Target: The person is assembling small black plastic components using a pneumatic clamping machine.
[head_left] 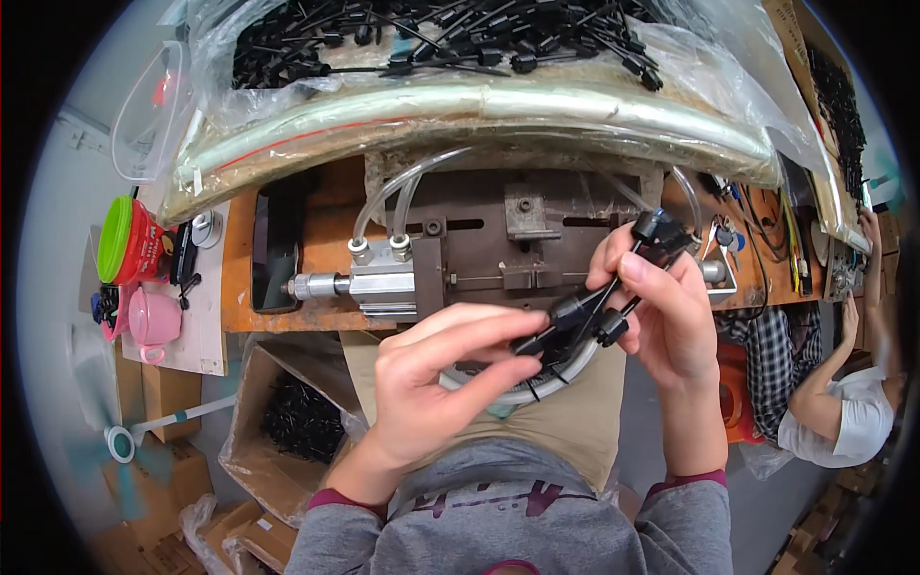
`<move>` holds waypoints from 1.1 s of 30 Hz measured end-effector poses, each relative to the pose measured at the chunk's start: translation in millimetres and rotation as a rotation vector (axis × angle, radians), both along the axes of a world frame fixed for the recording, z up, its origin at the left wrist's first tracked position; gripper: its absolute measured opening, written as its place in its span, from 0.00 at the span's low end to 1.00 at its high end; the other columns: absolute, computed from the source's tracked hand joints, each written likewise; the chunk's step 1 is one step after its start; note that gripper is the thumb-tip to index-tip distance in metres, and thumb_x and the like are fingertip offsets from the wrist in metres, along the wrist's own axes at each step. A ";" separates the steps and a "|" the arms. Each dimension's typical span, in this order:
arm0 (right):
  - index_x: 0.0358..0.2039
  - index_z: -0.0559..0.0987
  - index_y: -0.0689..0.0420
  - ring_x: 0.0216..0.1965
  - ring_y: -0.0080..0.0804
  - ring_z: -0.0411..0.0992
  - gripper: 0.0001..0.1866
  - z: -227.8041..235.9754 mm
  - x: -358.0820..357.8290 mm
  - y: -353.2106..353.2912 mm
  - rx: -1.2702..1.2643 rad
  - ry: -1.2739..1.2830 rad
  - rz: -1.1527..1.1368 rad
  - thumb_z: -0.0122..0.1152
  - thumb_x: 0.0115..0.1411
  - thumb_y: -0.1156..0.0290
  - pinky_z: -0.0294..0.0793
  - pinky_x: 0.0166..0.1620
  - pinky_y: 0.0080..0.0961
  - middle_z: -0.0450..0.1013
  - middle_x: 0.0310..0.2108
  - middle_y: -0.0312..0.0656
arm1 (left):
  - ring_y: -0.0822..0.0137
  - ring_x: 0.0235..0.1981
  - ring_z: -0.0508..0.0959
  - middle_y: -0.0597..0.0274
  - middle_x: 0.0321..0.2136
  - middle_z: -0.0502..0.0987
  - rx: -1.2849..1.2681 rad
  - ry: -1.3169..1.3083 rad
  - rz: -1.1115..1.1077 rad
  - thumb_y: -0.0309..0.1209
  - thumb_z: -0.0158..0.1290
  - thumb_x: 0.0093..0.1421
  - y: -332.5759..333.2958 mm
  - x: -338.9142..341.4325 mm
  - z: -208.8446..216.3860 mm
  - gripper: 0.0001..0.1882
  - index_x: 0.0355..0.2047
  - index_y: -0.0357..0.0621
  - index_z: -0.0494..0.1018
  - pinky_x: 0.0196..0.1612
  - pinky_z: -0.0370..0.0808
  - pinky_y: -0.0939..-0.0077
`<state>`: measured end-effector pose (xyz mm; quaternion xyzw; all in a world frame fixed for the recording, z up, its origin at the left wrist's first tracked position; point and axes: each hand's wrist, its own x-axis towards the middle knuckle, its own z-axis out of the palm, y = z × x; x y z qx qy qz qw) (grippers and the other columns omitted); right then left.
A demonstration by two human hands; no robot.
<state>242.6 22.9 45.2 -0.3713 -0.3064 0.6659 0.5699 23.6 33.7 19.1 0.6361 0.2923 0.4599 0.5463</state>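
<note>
Both my hands are raised in front of the metal fixture (489, 206) on the bench. My right hand (676, 311) is closed round several black plastic parts (648, 228), each with a thin stem and a thicker cylindrical end. Between the thumb and fingers of my left hand (446, 369) is the end of one such black part (567, 311), pinched below and to the left of the bunch. Where the parts cross, their stems overlap and I cannot tell them apart. Behind my hands, a silver pneumatic cylinder (383, 290) with clear tubes sits at the fixture's left.
A plastic-lined tray (479, 101) heaped with black parts lies beyond the fixture. Below left stands an open carton (247, 402) of dark pieces. A pink cup (153, 318), a red tub (144, 240) and a fan (120, 444) are at left. Another person (848, 412) works at far right.
</note>
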 end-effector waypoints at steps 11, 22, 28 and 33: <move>0.39 0.78 0.67 0.21 0.25 0.73 0.08 -13.1 2.6 -28.9 0.195 -0.301 -0.462 0.63 0.61 0.76 0.71 0.22 0.18 0.76 0.37 0.51 | 0.67 0.31 0.81 0.53 0.45 0.79 0.501 0.413 0.179 0.22 0.70 0.42 -15.5 12.1 -34.7 0.17 0.35 0.37 0.81 0.33 0.78 0.77; 0.36 0.76 0.67 0.22 0.28 0.72 0.10 -19.7 -2.3 -50.2 0.340 -0.445 -0.506 0.67 0.54 0.79 0.75 0.23 0.19 0.73 0.35 0.52 | 0.71 0.20 0.77 0.54 0.48 0.80 0.750 0.730 0.217 0.26 0.68 0.42 -5.6 24.5 -36.1 0.15 0.33 0.39 0.80 0.25 0.71 0.80; 0.37 0.73 0.67 0.18 0.25 0.69 0.13 -23.6 7.5 -54.1 0.192 -0.154 -0.444 0.65 0.57 0.75 0.73 0.19 0.17 0.71 0.34 0.53 | 0.71 0.20 0.77 0.55 0.48 0.81 0.736 0.735 0.207 0.26 0.68 0.43 -5.6 24.2 -35.2 0.14 0.32 0.40 0.80 0.25 0.71 0.81; 0.37 0.70 0.66 0.17 0.22 0.69 0.11 -27.4 9.8 -56.7 0.219 0.068 -0.369 0.62 0.60 0.75 0.74 0.17 0.14 0.69 0.32 0.51 | 0.71 0.21 0.78 0.56 0.48 0.81 0.735 0.770 0.190 0.26 0.68 0.43 -5.8 22.9 -32.3 0.15 0.33 0.40 0.80 0.24 0.70 0.80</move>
